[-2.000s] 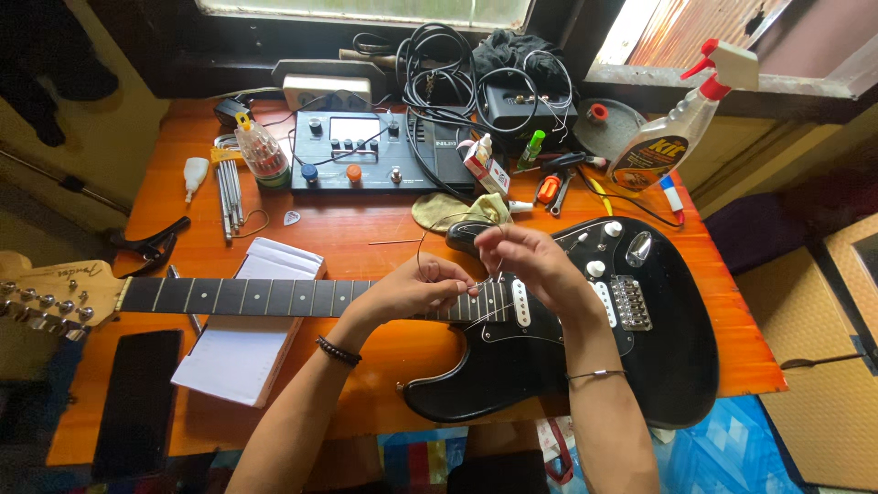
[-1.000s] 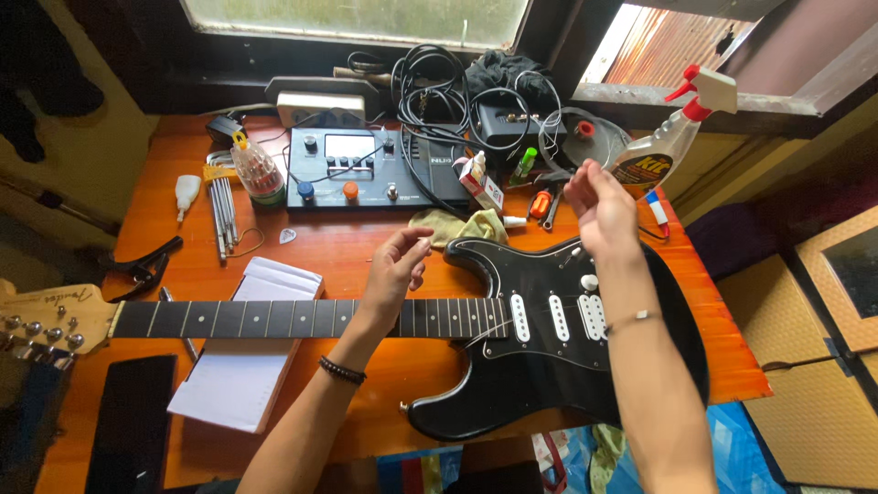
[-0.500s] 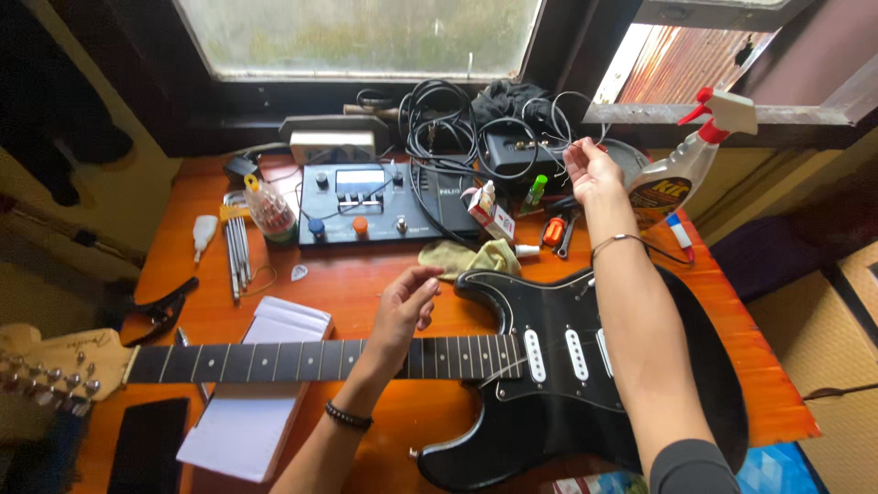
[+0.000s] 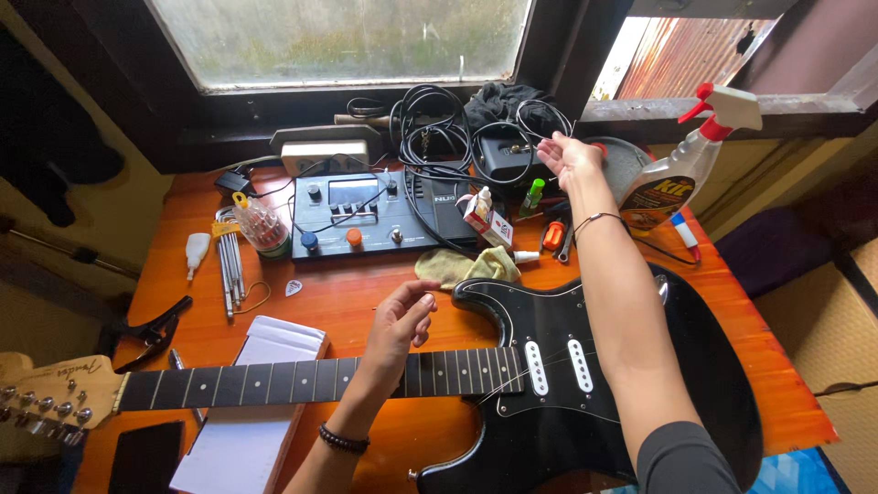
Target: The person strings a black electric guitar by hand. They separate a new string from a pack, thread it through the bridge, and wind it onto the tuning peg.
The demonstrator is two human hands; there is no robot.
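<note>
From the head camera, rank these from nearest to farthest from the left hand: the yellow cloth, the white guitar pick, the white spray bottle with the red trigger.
Measured from the left hand over the guitar neck:
1. Yellow cloth, just up and right of it, by the black guitar body.
2. White guitar pick, to its left on the orange table.
3. White spray bottle with the red trigger, far right, near the window.

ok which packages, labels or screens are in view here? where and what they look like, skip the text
Effects unit screen: back centre of table, small pale-blue rectangle on a dark unit.
Spray bottle label: back right, dark with red and yellow, on a clear bottle with a red-and-white trigger.
Small carton: right of the unit, tilted, red and white.
Headstock marking: far left, dark script on pale wood.
Phone: bottom left, screen black.
</note>
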